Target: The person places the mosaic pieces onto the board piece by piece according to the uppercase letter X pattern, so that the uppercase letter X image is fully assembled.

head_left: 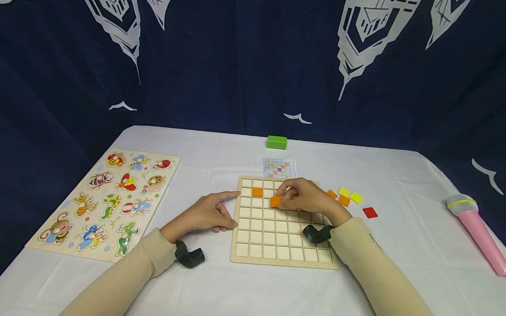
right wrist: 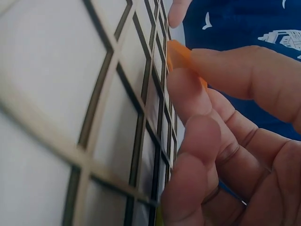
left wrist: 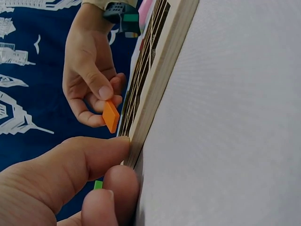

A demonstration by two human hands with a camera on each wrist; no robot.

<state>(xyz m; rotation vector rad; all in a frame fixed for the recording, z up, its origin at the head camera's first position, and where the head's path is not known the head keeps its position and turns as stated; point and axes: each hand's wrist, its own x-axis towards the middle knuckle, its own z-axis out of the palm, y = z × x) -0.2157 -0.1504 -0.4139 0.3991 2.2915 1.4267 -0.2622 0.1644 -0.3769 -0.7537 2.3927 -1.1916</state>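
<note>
A square wooden grid board lies on the white table. My right hand is over its upper part, pinching an orange square tile between thumb and fingertip. The right wrist view shows this tile tilted close over the grid. Another orange tile sits in a cell near the board's upper left. At the left edge of the board, my left hand touches the rim with a spread index finger and thumb; its fingertips meet the wooden side in the left wrist view.
Loose yellow tiles, orange tiles and a red tile lie right of the board. Behind it are a printed pattern card and a green block. An insect puzzle board lies left, a pink microphone far right.
</note>
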